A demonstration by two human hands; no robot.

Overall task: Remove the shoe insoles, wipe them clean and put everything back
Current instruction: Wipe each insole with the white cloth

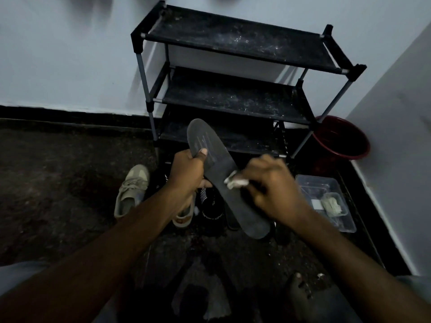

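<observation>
A dark grey insole [219, 169] is held up in the air in front of the shoe rack, toe end pointing up and away. My left hand [189, 173] grips its left edge, thumb on top. My right hand [270, 190] pinches a small white wipe [235, 182] and presses it on the insole's middle; this hand is motion-blurred. Below on the floor lie a beige sneaker [133, 190], a second beige shoe [184, 215] partly hidden by my left arm, and a black shoe [211, 206] with white lettering.
A black three-shelf shoe rack [233, 94] stands against the wall ahead. A red bucket [340, 138] sits to its right in the corner. A clear plastic box [326, 199] with small items lies on the dark floor at right.
</observation>
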